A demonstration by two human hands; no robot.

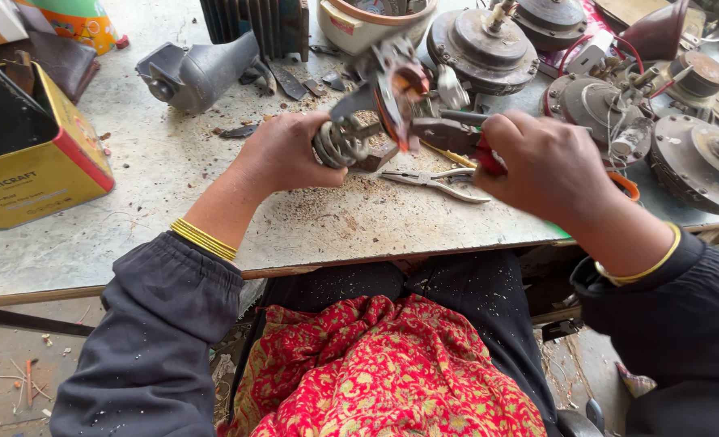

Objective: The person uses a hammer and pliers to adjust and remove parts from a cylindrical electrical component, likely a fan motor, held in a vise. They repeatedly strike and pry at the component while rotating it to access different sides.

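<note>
A worn grey desk (173, 235) carries the things, its top scattered with fine debris. On it lie a yellow tin box (31, 162) at the left, a grey metal housing (193, 74) farther back, and silver pliers (436, 182) near the middle. Round motor parts (485, 44) crowd the far right, with red wires among them. A black finned block (254, 24) stands at the back edge.

Dull, greasy metal motor part (375, 113) held over a rough, scratched grey worktable (173, 186) dusted with filings. Red plastic-handled pliers (464, 142), bare steel pliers (436, 182), a glossy yellow tin box (36, 162), patterned red cloth (383, 372).
</note>
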